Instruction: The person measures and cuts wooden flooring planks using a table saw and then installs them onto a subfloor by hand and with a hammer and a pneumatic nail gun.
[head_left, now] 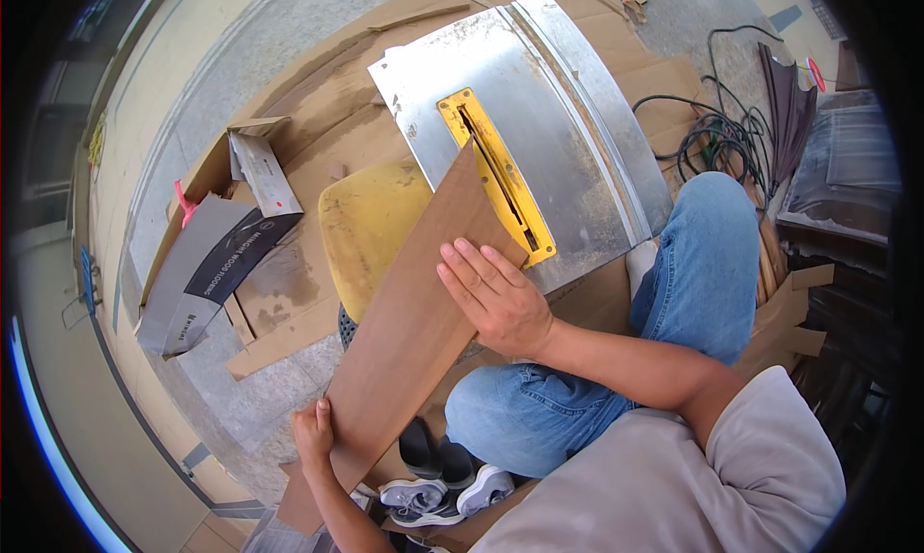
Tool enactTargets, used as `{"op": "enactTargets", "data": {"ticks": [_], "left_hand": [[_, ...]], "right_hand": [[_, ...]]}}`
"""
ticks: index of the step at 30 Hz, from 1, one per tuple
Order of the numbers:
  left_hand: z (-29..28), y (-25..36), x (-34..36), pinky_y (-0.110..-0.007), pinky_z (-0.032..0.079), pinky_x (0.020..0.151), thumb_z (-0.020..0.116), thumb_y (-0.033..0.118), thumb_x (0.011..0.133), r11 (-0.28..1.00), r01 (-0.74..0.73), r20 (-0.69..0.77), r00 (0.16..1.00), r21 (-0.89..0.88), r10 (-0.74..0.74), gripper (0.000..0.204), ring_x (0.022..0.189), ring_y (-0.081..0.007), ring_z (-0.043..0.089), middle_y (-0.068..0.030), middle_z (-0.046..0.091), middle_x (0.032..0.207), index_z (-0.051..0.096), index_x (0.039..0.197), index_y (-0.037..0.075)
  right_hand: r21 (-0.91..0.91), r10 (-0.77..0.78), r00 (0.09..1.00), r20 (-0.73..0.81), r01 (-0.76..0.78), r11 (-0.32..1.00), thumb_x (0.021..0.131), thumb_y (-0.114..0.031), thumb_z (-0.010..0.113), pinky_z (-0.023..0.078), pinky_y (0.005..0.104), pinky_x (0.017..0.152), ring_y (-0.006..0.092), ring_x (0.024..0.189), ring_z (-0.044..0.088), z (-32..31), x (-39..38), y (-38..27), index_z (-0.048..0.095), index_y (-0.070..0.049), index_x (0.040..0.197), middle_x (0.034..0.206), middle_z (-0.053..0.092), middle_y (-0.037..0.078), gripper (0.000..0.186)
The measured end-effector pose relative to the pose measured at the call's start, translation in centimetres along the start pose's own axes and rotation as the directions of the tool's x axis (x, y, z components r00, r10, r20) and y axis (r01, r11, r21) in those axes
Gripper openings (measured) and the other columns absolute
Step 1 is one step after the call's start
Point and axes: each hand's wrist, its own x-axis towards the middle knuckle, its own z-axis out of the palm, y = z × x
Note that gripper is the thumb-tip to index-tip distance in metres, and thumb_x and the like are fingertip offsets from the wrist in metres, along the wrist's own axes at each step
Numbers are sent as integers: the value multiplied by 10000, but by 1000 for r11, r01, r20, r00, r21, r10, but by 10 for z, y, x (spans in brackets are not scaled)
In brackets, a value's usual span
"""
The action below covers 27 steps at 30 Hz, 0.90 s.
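1. Hands, two of them: our left hand (313,436) grips the near end of one long brown wooden floor plank (409,327), fingers curled round its edge.
2. Our right hand (494,297) lies flat on the plank's upper face, fingers spread and pressing down.
3. The plank slants from our left hand up to one silver metal table saw top (577,139), its far tip touching one yellow slotted insert plate (460,120).
4. We count one yellow rounded stool seat (361,226) under the plank, one open cardboard flooring box (207,255) at left, one tangle of dark cables (717,129) at right.
5. Two grey-and-white shoes (443,495) rest on the floor below.
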Motion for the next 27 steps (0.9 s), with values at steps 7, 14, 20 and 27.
{"op": "enactTargets", "data": {"ticks": [7, 14, 20, 27], "left_hand": [[1, 3, -5, -487, 404, 567, 450, 471, 1028, 999, -33, -34, 999, -19, 33, 638, 518, -412, 465, -295, 471, 600, 556, 718, -77], [-3, 8, -8, -498, 384, 568, 457, 473, 1026, 999, 16, 2, 1000, -31, -16, 634, 533, -445, 455, -300, 457, 608, 560, 725, -75], [-3, 6, -10, -506, 396, 576, 460, 480, 1023, 1000, 9, -3, 1000, 6, -9, 628, 580, -478, 498, -297, 496, 621, 584, 721, -56], [-4, 13, -11, -506, 368, 554, 439, 482, 1034, 1000, -5, -8, 1000, -6, 5, 670, 528, -462, 459, -306, 463, 597, 542, 689, -83]], "right_hand": [[24, -20, 1000, 4, 20, 1000, 964, -141, 404, 299, 424, 1208, 317, 1419, 451, -2, -6, 0, 550, 48, 1379, 1476, 516, 202, 479], [34, -23, 1000, -2, 23, 999, 970, -137, 397, 304, 424, 1206, 317, 1415, 458, -1, -8, -1, 560, 46, 1372, 1469, 525, 199, 471], [53, -28, 1000, 0, 28, 998, 976, -142, 393, 300, 423, 1208, 318, 1416, 457, -2, -9, 0, 556, 47, 1378, 1470, 525, 199, 473], [45, -34, 999, -20, 35, 998, 987, -146, 391, 302, 427, 1206, 318, 1415, 460, 1, -11, 1, 563, 39, 1373, 1465, 532, 195, 462]]}}
